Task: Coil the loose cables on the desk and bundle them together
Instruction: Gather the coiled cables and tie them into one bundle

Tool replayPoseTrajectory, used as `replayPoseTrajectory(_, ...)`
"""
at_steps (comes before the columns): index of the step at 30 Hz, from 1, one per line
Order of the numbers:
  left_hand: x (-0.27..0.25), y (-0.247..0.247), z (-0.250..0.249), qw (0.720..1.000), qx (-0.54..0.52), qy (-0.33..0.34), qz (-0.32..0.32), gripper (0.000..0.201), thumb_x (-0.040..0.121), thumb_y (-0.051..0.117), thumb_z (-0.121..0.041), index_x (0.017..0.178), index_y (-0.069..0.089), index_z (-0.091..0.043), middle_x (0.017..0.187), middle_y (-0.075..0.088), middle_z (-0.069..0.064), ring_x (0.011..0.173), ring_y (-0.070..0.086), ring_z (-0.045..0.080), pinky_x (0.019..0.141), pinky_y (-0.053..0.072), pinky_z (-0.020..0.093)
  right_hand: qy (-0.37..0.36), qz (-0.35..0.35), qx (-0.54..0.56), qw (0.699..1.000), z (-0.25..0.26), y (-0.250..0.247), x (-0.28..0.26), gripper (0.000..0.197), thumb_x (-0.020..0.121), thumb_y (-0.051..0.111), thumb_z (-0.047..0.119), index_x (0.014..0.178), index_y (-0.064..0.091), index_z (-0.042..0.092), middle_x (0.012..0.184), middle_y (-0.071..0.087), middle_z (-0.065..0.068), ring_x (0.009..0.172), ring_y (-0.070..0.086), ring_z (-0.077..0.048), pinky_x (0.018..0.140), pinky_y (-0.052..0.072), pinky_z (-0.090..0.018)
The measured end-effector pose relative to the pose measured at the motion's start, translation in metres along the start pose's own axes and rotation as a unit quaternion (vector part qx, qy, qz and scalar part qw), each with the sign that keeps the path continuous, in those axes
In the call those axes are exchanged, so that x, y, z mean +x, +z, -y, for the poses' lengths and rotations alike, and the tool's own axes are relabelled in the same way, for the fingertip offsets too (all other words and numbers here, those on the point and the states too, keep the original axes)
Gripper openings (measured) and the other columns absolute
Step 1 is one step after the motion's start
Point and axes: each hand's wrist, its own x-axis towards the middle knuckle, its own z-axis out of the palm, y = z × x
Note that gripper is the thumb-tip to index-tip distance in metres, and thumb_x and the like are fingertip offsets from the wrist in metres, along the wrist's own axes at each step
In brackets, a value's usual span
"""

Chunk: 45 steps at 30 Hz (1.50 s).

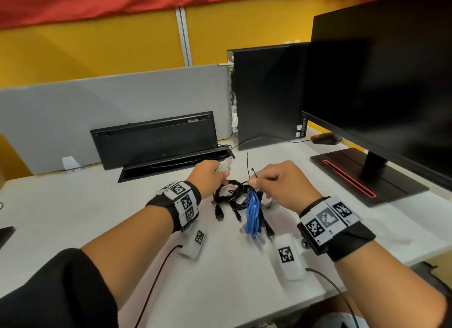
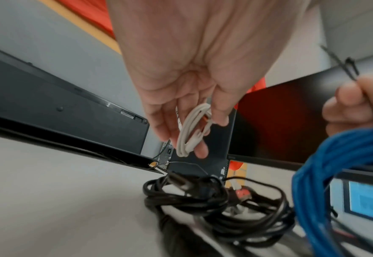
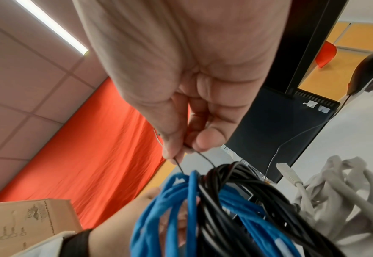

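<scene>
My left hand grips a small white coiled cable above the desk; in the left wrist view the white coil hangs from the curled fingers. My right hand pinches a thin black zip tie looped round a blue cable coil and black cables. In the right wrist view thumb and forefinger pinch the tie just above the blue coil and a black coil. The bundle rests partly on the desk between my hands.
A grey-white cable lies on the desk right of the bundle. A keyboard leans behind an open cable slot. A PC tower, mouse, monitor and its base stand right.
</scene>
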Motion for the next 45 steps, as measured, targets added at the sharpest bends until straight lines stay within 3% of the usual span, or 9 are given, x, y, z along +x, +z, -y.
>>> replayPoseTrajectory(5, -0.017, -0.016, -0.009, 0.984, -0.172, 0.023, -0.042, 0.018, 0.1, 0.048, -0.019, 0.1, 0.061, -0.007, 0.071, 0.063, 0.0, 0.068, 0.053, 0.014, 0.063, 0.042, 0.022, 0.013, 0.001, -0.008, 1.0, 0.003, 0.012, 0.006, 0.009, 0.085, 0.073, 0.02, 0.079, 0.079, 0.02, 0.076, 0.074, 0.005, 0.056, 0.062, 0.003, 0.061, 0.05, -0.018)
replayPoseTrajectory(9, -0.033, -0.025, -0.01, 0.958, -0.28, 0.045, -0.055, 0.013, 0.098, 0.05, -0.008, 0.104, 0.061, -0.008, 0.079, 0.063, 0.008, 0.085, 0.062, 0.031, 0.085, 0.05, 0.041, 0.012, 0.02, -0.048, 0.999, 0.007, 0.022, 0.012, 0.019, 0.087, 0.07, 0.022, 0.077, 0.078, 0.007, 0.075, 0.073, -0.012, 0.061, 0.065, -0.02, 0.062, 0.054, -0.023)
replayPoseTrajectory(11, -0.041, -0.028, -0.008, 0.951, -0.295, 0.069, -0.057, 0.014, 0.097, 0.051, -0.006, 0.102, 0.063, -0.014, 0.084, 0.067, 0.012, 0.095, 0.064, 0.038, 0.09, 0.05, 0.045, 0.011, 0.03, -0.057, 0.998, 0.01, 0.026, 0.014, 0.023, 0.087, 0.07, 0.021, 0.072, 0.076, 0.006, 0.069, 0.071, -0.011, 0.051, 0.057, -0.008, 0.051, 0.049, -0.018)
replayPoseTrajectory(17, -0.058, -0.034, 0.004, 0.954, -0.274, 0.116, -0.044, 0.014, 0.094, 0.058, -0.007, 0.105, 0.063, -0.012, 0.096, 0.071, 0.009, 0.094, 0.068, 0.025, 0.086, 0.054, 0.033, 0.02, 0.046, -0.088, 0.995, 0.021, 0.036, 0.02, 0.023, 0.086, 0.07, 0.018, 0.064, 0.076, 0.012, 0.056, 0.068, 0.014, 0.047, 0.054, 0.006, 0.045, 0.037, -0.005)
replayPoseTrajectory(23, -0.071, -0.036, 0.012, 0.935, -0.344, 0.07, -0.049, 0.015, 0.089, 0.061, 0.001, 0.104, 0.063, 0.0, 0.091, 0.073, 0.014, 0.087, 0.069, 0.024, 0.086, 0.055, 0.033, -0.003, 0.042, -0.089, 0.995, 0.033, 0.048, 0.019, 0.029, 0.087, 0.07, 0.022, 0.063, 0.071, 0.005, 0.049, 0.046, -0.002, 0.042, 0.037, -0.006, 0.049, 0.035, -0.017)
replayPoseTrajectory(29, -0.079, -0.036, 0.018, 0.937, -0.345, 0.035, -0.037, 0.012, 0.084, 0.062, 0.006, 0.094, 0.068, 0.004, 0.083, 0.07, 0.015, 0.076, 0.064, 0.02, 0.076, 0.052, 0.029, -0.033, 0.046, -0.075, 0.996, 0.043, 0.057, 0.017, 0.025, 0.087, 0.069, 0.018, 0.067, 0.075, 0.005, 0.049, 0.046, -0.002, 0.043, 0.037, -0.006, 0.048, 0.03, -0.014)
replayPoseTrajectory(34, -0.081, -0.037, 0.019, 0.936, -0.346, 0.019, -0.064, 0.029, 0.096, 0.053, -0.013, 0.082, 0.072, 0.004, 0.073, 0.068, 0.018, 0.064, 0.058, 0.018, 0.066, 0.051, 0.027, -0.042, 0.056, -0.067, 0.995, 0.046, 0.064, 0.012, 0.023, 0.088, 0.067, 0.018, 0.068, 0.077, 0.012, 0.051, 0.053, -0.001, 0.044, 0.041, -0.005, 0.048, 0.031, -0.013)
replayPoseTrajectory(39, -0.081, -0.037, 0.02, 0.919, -0.388, -0.006, -0.07, 0.022, 0.092, 0.063, -0.016, 0.083, 0.076, 0.0, 0.08, 0.071, 0.022, 0.065, 0.063, 0.023, 0.065, 0.054, 0.033, -0.037, 0.056, -0.066, 0.996, 0.047, 0.066, 0.012, 0.019, 0.088, 0.068, 0.021, 0.074, 0.079, 0.014, 0.061, 0.065, -0.01, 0.047, 0.043, -0.005, 0.051, 0.036, -0.012)
replayPoseTrajectory(45, -0.081, -0.042, 0.02, 0.892, -0.445, -0.054, -0.057, 0.019, 0.09, 0.066, -0.015, 0.086, 0.074, 0.002, 0.081, 0.073, 0.017, 0.07, 0.07, 0.026, 0.064, 0.059, 0.039, -0.047, 0.06, -0.072, 0.994, 0.044, 0.064, 0.012, 0.022, 0.089, 0.068, 0.024, 0.076, 0.079, 0.01, 0.067, 0.067, -0.014, 0.061, 0.058, -0.026, 0.066, 0.053, -0.035)
